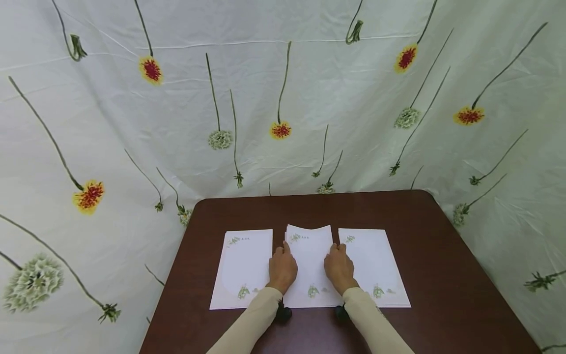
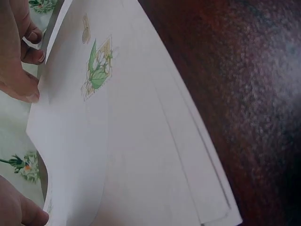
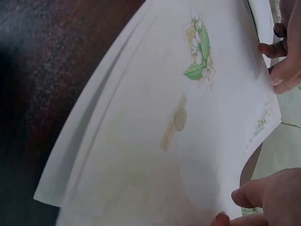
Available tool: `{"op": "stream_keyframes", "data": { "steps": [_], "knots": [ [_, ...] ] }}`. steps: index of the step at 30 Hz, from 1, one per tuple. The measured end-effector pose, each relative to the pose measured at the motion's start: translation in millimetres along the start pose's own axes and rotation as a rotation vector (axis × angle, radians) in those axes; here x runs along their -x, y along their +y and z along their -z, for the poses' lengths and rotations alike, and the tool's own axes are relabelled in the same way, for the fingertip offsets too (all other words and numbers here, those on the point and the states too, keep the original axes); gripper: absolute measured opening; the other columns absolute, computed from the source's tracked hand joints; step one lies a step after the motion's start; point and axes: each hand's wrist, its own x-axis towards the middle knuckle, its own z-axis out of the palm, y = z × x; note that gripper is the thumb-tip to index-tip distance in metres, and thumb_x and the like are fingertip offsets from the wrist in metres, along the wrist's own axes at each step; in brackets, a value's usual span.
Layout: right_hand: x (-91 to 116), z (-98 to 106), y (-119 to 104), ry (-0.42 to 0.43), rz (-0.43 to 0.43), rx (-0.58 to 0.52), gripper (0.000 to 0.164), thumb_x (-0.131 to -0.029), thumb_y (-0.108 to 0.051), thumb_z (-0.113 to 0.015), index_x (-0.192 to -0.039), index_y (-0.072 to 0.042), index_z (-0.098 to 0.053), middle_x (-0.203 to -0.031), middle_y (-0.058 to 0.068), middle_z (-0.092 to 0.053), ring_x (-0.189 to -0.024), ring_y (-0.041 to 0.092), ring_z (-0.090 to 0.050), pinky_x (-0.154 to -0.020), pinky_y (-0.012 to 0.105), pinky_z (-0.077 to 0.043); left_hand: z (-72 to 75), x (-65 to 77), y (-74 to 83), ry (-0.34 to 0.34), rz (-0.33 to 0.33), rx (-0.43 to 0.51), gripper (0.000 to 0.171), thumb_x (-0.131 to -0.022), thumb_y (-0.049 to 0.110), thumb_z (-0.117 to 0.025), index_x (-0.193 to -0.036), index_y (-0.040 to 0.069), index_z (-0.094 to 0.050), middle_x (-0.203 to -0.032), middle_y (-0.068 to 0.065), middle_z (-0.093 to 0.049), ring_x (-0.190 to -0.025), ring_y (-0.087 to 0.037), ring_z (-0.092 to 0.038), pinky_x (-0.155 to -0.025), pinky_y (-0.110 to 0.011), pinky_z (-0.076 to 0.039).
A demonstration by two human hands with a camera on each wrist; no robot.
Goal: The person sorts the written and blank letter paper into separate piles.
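A white sheet of printed paper [image 1: 308, 270], with a leafy motif at top and bottom, lies in the middle of the table, over at least one more sheet. Its top edge bows between the hands. My left hand [image 1: 283, 269] pinches its left edge; my right hand [image 1: 339, 268] pinches the right one. In the left wrist view, the left thumb and fingers [image 2: 16, 209] show only in the lower corner. The right wrist view shows the right thumb and fingertips [image 3: 263, 197] at the paper's edge, with the sheets fanned slightly apart along the near edge.
Similar white papers lie on the left [image 1: 243, 265] and on the right [image 1: 371, 265] of the middle ones. All rest on a dark brown table [image 1: 442, 295] with rounded far corners. A white curtain [image 1: 247, 162] printed with flowers hangs behind and around it.
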Motion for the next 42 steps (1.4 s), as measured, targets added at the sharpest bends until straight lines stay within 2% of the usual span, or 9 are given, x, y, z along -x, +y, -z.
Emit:
{"op": "stream_keyframes", "data": {
  "steps": [5,9,12,21,25,30,34,38,42],
  "knots": [
    [1.1,-2.0,-0.4,-0.02,-0.017,0.013,0.05,-0.099,-0.01,-0.067,-0.139,0.018,-0.055,-0.126,0.031,-0.058,-0.085,0.042,-0.072,-0.071,0.052,-0.06,-3.2,2.5,-0.1,-0.007,-0.001,0.055,0.051,-0.101,0.004,-0.058,-0.147,-0.017,-0.048,-0.123,-0.03,-0.057,-0.106,-0.042,-0.063,-0.088,-0.055,-0.05],
    [1.9,-3.3,1.4,-0.003,-0.015,0.013,0.05,-0.098,-0.01,-0.068,-0.138,0.018,-0.057,-0.124,0.031,-0.058,-0.084,0.042,-0.072,-0.07,0.051,-0.059,-5.0,3.0,-0.8,-0.025,0.017,0.096,0.051,-0.103,0.004,-0.056,-0.149,-0.014,-0.046,-0.134,-0.031,-0.052,-0.118,-0.044,-0.058,-0.094,-0.057,-0.047],
    [1.3,-3.2,2.0,0.02,0.002,0.019,0.048,-0.098,-0.01,-0.07,-0.136,0.016,-0.059,-0.122,0.031,-0.06,-0.086,0.043,-0.073,-0.072,0.052,-0.059,-4.9,2.1,-0.4,-0.023,0.019,0.104,0.051,-0.103,0.004,-0.056,-0.15,-0.013,-0.047,-0.134,-0.03,-0.052,-0.121,-0.044,-0.056,-0.096,-0.057,-0.046],
    [-0.7,-4.9,2.9,0.034,0.024,0.021,0.044,-0.097,-0.01,-0.071,-0.132,0.013,-0.062,-0.108,0.029,-0.066,-0.087,0.043,-0.073,-0.074,0.054,-0.059,-5.6,1.6,0.4,-0.041,0.017,0.083,0.053,-0.101,0.003,-0.055,-0.148,-0.019,-0.044,-0.129,-0.03,-0.053,-0.119,-0.045,-0.053,-0.099,-0.057,-0.044],
    [-1.5,-4.8,3.8,0.048,0.022,-0.002,0.04,-0.097,-0.008,-0.072,-0.132,0.01,-0.064,-0.105,0.028,-0.067,-0.088,0.043,-0.073,-0.075,0.054,-0.059,-6.9,2.3,-0.7,-0.042,0.018,0.095,0.053,-0.1,0.002,-0.055,-0.151,-0.012,-0.046,-0.126,-0.028,-0.054,-0.116,-0.043,-0.052,-0.095,-0.056,-0.044],
    [-2.6,-3.4,6.2,0.079,0.041,-0.039,0.039,-0.096,-0.002,-0.072,-0.132,0.007,-0.063,-0.101,0.028,-0.069,-0.089,0.044,-0.073,-0.075,0.054,-0.059,-10.2,1.6,-5.2,0.019,-0.009,0.112,0.057,-0.096,-0.003,-0.06,-0.152,0.0,-0.052,-0.109,-0.024,-0.057,-0.098,-0.039,-0.051,-0.083,-0.052,-0.043],
    [-5.5,-0.3,7.9,0.083,0.052,-0.06,0.036,-0.096,0.0,-0.07,-0.131,0.006,-0.064,-0.102,0.028,-0.072,-0.09,0.043,-0.073,-0.075,0.054,-0.059,-8.3,-1.1,-7.9,0.028,-0.01,0.101,0.058,-0.095,-0.003,-0.063,-0.152,0.006,-0.054,-0.102,-0.023,-0.058,-0.093,-0.039,-0.054,-0.079,-0.051,-0.044],
    [-8.7,4.7,4.8,0.059,0.023,-0.105,0.034,-0.098,-0.001,-0.068,-0.13,0.008,-0.063,-0.107,0.029,-0.073,-0.095,0.045,-0.073,-0.077,0.054,-0.059,0.2,-4.8,-6.8,0.024,0.026,0.117,0.049,-0.098,0.001,-0.065,-0.146,0.002,-0.057,-0.104,-0.024,-0.064,-0.098,-0.042,-0.062,-0.084,-0.054,-0.048],
    [-10.5,10.9,-3.1,0.036,-0.025,-0.187,0.027,-0.1,-0.004,-0.066,-0.124,0.008,-0.062,-0.106,0.028,-0.073,-0.094,0.045,-0.073,-0.077,0.053,-0.058,11.7,-7.2,-7.3,0.041,0.084,0.218,0.024,-0.101,0.005,-0.064,-0.122,-0.005,-0.062,-0.105,-0.024,-0.067,-0.102,-0.044,-0.065,-0.089,-0.057,-0.049]
  ]
}}
